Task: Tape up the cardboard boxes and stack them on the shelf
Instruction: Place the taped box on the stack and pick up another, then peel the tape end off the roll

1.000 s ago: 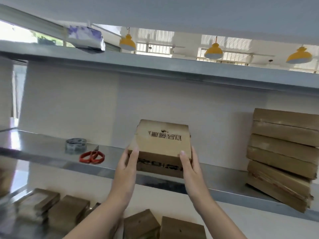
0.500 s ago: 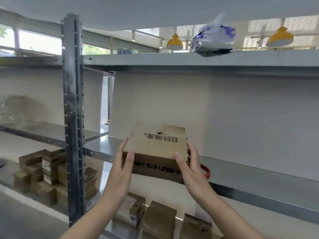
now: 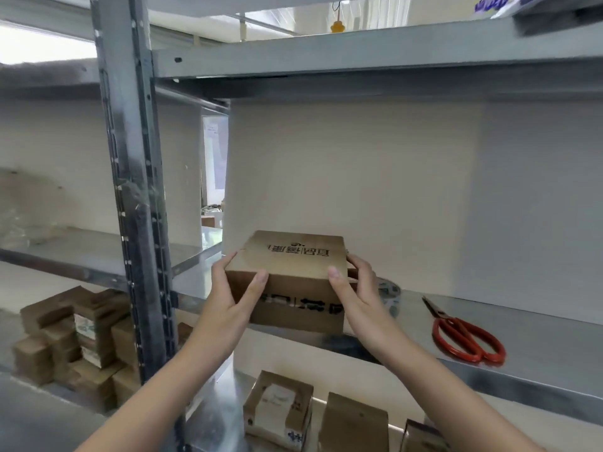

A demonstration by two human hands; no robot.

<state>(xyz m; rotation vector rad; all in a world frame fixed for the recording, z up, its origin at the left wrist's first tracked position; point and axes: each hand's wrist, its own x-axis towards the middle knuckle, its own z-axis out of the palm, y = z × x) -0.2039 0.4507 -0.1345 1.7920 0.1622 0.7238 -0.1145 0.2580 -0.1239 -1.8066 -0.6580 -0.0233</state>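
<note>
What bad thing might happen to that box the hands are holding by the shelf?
1. The cardboard box is at the shelf front edge, gripped at its sides by the left hand and right hand; released too early, it might tip onto the boxes below.
2. The tape roll lies just behind the right hand, so sliding the box back could knock it.

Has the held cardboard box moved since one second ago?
Yes. The cardboard box went left: earlier it was right of the red scissors lying on the shelf, now it is left of them.
</note>
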